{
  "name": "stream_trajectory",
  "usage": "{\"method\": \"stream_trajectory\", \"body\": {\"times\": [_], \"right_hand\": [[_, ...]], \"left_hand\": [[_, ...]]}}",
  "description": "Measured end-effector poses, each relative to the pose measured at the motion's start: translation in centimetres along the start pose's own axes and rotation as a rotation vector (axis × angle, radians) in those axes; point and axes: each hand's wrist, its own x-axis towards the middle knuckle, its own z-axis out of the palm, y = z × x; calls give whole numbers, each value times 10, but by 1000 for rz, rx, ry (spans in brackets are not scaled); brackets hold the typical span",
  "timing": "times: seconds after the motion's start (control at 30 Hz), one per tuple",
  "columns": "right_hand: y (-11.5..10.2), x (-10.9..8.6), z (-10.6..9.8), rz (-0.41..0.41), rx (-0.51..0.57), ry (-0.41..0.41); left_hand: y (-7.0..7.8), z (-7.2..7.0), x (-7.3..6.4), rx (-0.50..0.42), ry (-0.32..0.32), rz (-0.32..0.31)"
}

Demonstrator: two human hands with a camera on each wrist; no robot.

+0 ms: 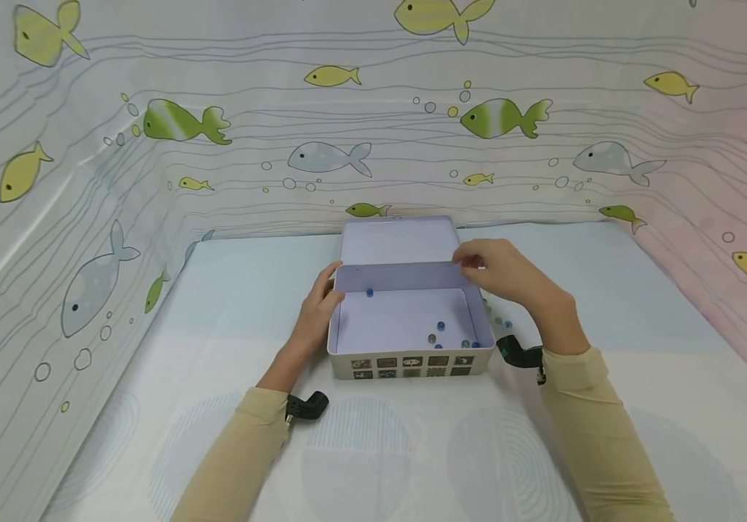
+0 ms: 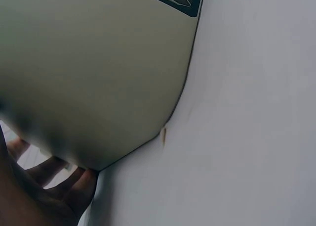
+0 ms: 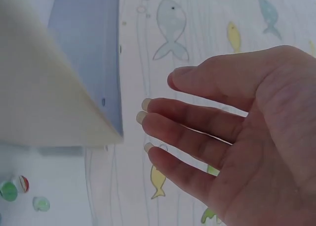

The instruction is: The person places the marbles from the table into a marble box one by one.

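Holding box (image 1: 399,278), left grip (image 1: 313,308); right grip (image 1: 507,272) parted; pale table (image 1: 243,304), fish-patterned walls (image 1: 256,116).

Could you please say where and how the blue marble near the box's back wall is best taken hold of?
I'd probably come from above and pinch the blue marble by its left and right sides: it is small and round, lies apart from the other marbles, and the back wall stands close behind it.

A beige left sleeve (image 1: 236,453) at seven o'clock and matching right sleeve (image 1: 602,435) at four are worn, with black wrist cameras (image 1: 308,407) attached.
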Motion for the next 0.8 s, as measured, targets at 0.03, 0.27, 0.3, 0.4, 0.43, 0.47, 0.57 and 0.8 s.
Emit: {"method": "stream_trajectory", "body": {"times": [0.03,0.27,0.3,0.4,0.43,0.47,0.57,0.8], "right_hand": [[2,0,0,10,-7,0],[20,4,1,79,-36,4],[23,4,1,86,-38,8],[31,4,1,102,-39,21],[33,4,2,108,-41,20],[36,4,2,114,-39,19],[43,5,3,134,-48,5],[63,7,13,163,-62,-34]], "left_hand": [[0,0,0,-2,-3,0],[0,0,0,1,5,-8],[0,0,0,0,5,-7],[1,-1,1,1,0,-1],[1,-1,1,2,-3,-1],[1,-1,1,2,-6,-2],[3,-3,0,-10,-21,-16],[43,-8,-20,6,-49,-40]]}}
